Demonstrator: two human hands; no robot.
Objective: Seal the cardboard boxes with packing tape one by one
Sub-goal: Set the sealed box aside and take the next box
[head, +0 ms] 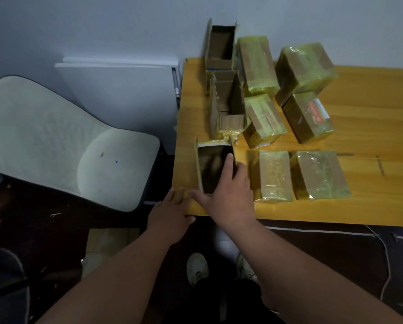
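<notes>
An open cardboard box (210, 169) stands near the front left corner of the yellow table (371, 178). My right hand (228, 195) grips its right wall, with fingers over the rim and the thumb stretched along the near side. Straight-fingered, my left hand (172, 212) rests on the table's front left corner, just left of that box. Two more open boxes stand behind it: one in the middle (228, 106) and one at the back (220, 45). Several boxes wrapped in yellowish tape lie to the right, the nearest one (274, 175) beside my right hand. No tape roll is visible.
A pale upholstered chair (62, 141) stands left of the table. White boards (116, 90) lean against the wall behind it. A white cable (383, 249) hangs below the table's front edge. My shoes (198, 267) show on the dark floor.
</notes>
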